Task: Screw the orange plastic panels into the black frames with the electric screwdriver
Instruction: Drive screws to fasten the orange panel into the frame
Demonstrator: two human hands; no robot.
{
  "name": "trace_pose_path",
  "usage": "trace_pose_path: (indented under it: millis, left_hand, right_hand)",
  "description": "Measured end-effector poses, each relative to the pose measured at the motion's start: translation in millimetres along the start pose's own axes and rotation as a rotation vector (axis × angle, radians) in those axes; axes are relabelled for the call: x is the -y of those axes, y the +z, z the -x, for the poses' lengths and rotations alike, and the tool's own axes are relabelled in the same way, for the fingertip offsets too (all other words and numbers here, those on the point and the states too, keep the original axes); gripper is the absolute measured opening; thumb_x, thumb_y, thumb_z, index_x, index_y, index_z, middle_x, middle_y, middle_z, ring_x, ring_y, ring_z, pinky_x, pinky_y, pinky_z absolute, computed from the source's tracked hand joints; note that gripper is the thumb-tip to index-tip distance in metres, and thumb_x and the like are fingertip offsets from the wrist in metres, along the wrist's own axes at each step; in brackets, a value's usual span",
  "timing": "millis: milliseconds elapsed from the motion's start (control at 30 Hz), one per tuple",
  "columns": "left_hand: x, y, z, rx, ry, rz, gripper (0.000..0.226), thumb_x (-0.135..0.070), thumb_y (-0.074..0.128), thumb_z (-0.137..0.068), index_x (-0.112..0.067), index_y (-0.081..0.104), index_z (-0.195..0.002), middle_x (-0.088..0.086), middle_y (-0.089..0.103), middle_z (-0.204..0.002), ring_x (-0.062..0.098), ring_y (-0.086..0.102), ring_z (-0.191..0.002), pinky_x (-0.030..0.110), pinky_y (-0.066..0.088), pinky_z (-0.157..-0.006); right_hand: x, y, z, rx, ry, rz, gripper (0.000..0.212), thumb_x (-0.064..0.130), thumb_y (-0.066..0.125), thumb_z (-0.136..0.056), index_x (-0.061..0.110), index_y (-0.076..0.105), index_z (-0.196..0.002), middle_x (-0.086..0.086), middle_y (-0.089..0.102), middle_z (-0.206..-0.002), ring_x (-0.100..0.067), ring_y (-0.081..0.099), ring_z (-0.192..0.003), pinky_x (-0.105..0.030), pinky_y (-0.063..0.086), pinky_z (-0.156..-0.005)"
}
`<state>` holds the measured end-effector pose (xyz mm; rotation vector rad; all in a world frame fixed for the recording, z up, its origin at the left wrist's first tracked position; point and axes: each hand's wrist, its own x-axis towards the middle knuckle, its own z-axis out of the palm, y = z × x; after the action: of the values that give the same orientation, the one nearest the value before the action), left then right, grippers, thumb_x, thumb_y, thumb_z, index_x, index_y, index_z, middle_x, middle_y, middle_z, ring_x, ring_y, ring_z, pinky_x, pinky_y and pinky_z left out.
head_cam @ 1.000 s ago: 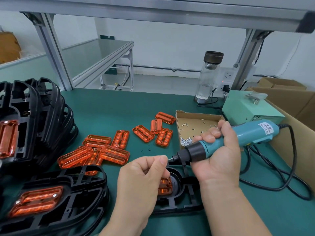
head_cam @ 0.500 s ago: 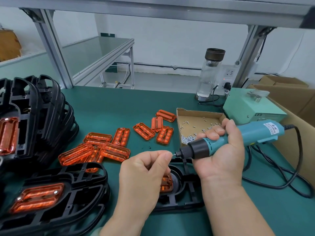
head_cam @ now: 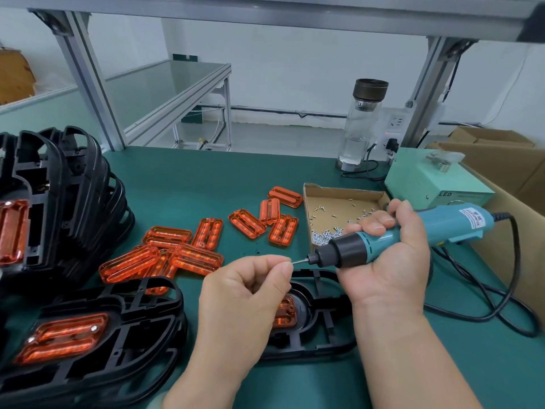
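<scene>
green bench, driver tip meets pinched fingers

green mat (head_cam: pixel 206 187) covers the bench under an aluminium frame. at the left, black frames (head_cam: pixel 73 202) stand stacked on edge, and a nearer pile (head_cam: pixel 132 335) carries a fitted orange panel on top. loose orange panels (head_cam: pixel 188 255) lie scattered mid-bench. just beside them is a cardboard tray (head_cam: pixel 339 199) of screws, with a water bottle (head_cam: pixel 361 125) and a pale green power box (head_cam: pixel 427 181) behind it. cardboard boxes (head_cam: pixel 501 160) wall off the right edge, and the cable (head_cam: pixel 516 276) loops on the mat there. bare mat lies open far-centre and near-right. the work frame (head_cam: pixel 318 290) lies flat below both hands, its orange panel (head_cam: pixel 286 312) half hidden by the left hand (head_cam: pixel 244 293). that hand's thumb and forefinger pinch a tiny screw (head_cam: pixel 292 262) at the bit tip. the right hand (head_cam: pixel 392 261) wraps the electric screwdriver (head_cam: pixel 442 224), held nearly level above the frame.
</scene>
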<state>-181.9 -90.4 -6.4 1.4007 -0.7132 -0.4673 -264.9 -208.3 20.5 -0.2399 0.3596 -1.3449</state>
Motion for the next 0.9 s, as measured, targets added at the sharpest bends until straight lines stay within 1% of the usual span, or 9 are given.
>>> trace_pose_path:
  millis: [167,233,300,367,467,567,667,767,900]
  left_hand:
    - [-0.4,-0.5,-1.7,0.016,0.019,-0.037,0.011,-0.02,0.073,-0.074,-0.031,0.076,-0.075,-0.004,0.07,-0.068,0.0,0.057,-0.056,0.01,0.048,-0.055]
    - [0.8,-5.4,-1.1,-0.002,0.056,-0.142,0.009,-0.023,0.073,-0.074,-0.033,0.072,-0.074,-0.012,0.07,-0.073,-0.002,0.06,-0.061,0.006,0.047,-0.057]
    - [3.3,-10.4,0.8,0.017,0.118,-0.473,0.006,-0.031,0.068,-0.078,-0.036,0.069,-0.074,-0.015,0.067,-0.074,-0.001,0.06,-0.069,0.011,0.046,-0.063]
    - [4.7,-10.8,3.6,0.113,0.137,-0.872,0.009,-0.037,0.06,-0.085,-0.036,0.067,-0.079,-0.012,0.058,-0.08,0.004,0.056,-0.075,0.024,0.045,-0.065]
    - [7.2,-8.0,3.9,0.192,0.126,-1.13,0.019,-0.036,0.052,-0.088,-0.026,0.056,-0.072,-0.006,0.047,-0.076,0.012,0.046,-0.069,0.027,0.035,-0.054]
    - [8.3,-10.5,-2.1,0.223,0.123,-1.153,0.029,-0.035,0.052,-0.089,-0.024,0.049,-0.062,-0.004,0.047,-0.074,0.012,0.048,-0.069,0.027,0.035,-0.055]
    - [12.3,-17.8,-8.7,0.363,0.067,-1.076,0.036,-0.032,0.057,-0.088,-0.026,0.048,-0.054,-0.001,0.044,-0.068,0.012,0.045,-0.062,0.026,0.033,-0.056]
    - [13.1,-21.8,-11.5,0.42,0.038,-0.997,0.019,-0.03,0.061,-0.088,-0.029,0.067,-0.071,-0.003,0.052,-0.07,0.009,0.049,-0.062,0.022,0.037,-0.058]
    - [17.4,-21.6,-12.7,0.411,0.067,-1.021,0.017,-0.029,0.059,-0.089,-0.023,0.068,-0.076,0.0,0.055,-0.075,0.011,0.052,-0.064,0.025,0.041,-0.059]
  right_hand:
    - [2.4,0.0,-2.0,0.013,-0.002,0.017,0.022,0.023,0.054,-0.096,0.023,0.049,-0.075,0.012,0.044,-0.054,-0.002,0.041,-0.041,-0.016,0.043,-0.051]
    - [10.4,-0.5,-6.2,0.014,-0.024,0.039,0.024,0.023,0.055,-0.096,0.022,0.049,-0.072,0.011,0.044,-0.055,-0.003,0.041,-0.041,-0.016,0.043,-0.052]
    - [19.4,-0.7,-11.2,0.014,-0.043,0.087,0.024,0.022,0.055,-0.096,0.022,0.048,-0.072,0.011,0.045,-0.054,-0.002,0.041,-0.042,-0.016,0.041,-0.052]
    - [22.8,-1.6,-14.5,0.012,-0.053,0.155,0.025,0.021,0.056,-0.096,0.022,0.046,-0.073,0.011,0.045,-0.053,-0.003,0.041,-0.041,-0.017,0.04,-0.052]
    - [15.7,-3.4,-14.4,0.012,-0.06,0.25,0.022,0.019,0.059,-0.095,0.021,0.047,-0.077,0.01,0.046,-0.053,-0.004,0.041,-0.041,-0.017,0.038,-0.05]
    - [6.4,-3.8,-10.9,0.057,-0.087,0.339,0.018,0.018,0.06,-0.094,0.021,0.049,-0.08,0.008,0.046,-0.053,-0.006,0.041,-0.041,-0.019,0.037,-0.051]
    - [1.6,-4.1,-8.5,0.102,-0.109,0.399,0.016,0.017,0.062,-0.092,0.021,0.053,-0.08,0.006,0.047,-0.054,-0.007,0.042,-0.041,-0.021,0.038,-0.051]
    - [-1.8,-3.8,-6.6,0.131,-0.1,0.449,0.019,0.014,0.063,-0.093,0.022,0.056,-0.076,0.005,0.047,-0.054,-0.008,0.042,-0.041,-0.021,0.039,-0.048]
    - [-5.2,-3.3,-3.6,0.163,-0.117,0.511,0.018,0.01,0.059,-0.094,0.02,0.055,-0.08,0.005,0.046,-0.053,-0.009,0.042,-0.04,-0.02,0.039,-0.046]
